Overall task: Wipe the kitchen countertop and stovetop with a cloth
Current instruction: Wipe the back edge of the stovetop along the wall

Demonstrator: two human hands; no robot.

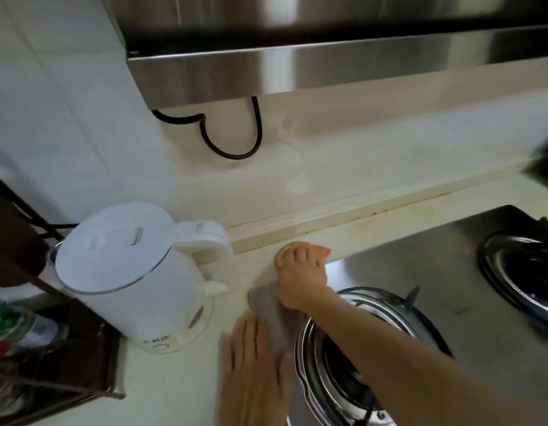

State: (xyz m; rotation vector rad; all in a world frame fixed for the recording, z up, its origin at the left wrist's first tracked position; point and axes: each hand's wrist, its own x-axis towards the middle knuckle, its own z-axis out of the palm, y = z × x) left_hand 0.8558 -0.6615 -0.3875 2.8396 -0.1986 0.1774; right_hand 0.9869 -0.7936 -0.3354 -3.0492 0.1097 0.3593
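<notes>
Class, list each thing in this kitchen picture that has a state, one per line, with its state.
Kettle: lid shut, upright on its base.
Grey cloth: crumpled, pressed on the countertop.
Right hand: flat on the cloth.
Left hand: flat, open, blurred.
Near burner: no flame.
Far burner: no flame.

A cream worktop (174, 379) runs along a tiled wall. A white kettle (134, 275) stands on it. Right of the kettle lies a grey cloth (274, 318), and beyond that a steel stove (420, 278) is set into the surface. Left of the kettle sits a dark rack (51, 364).
</notes>
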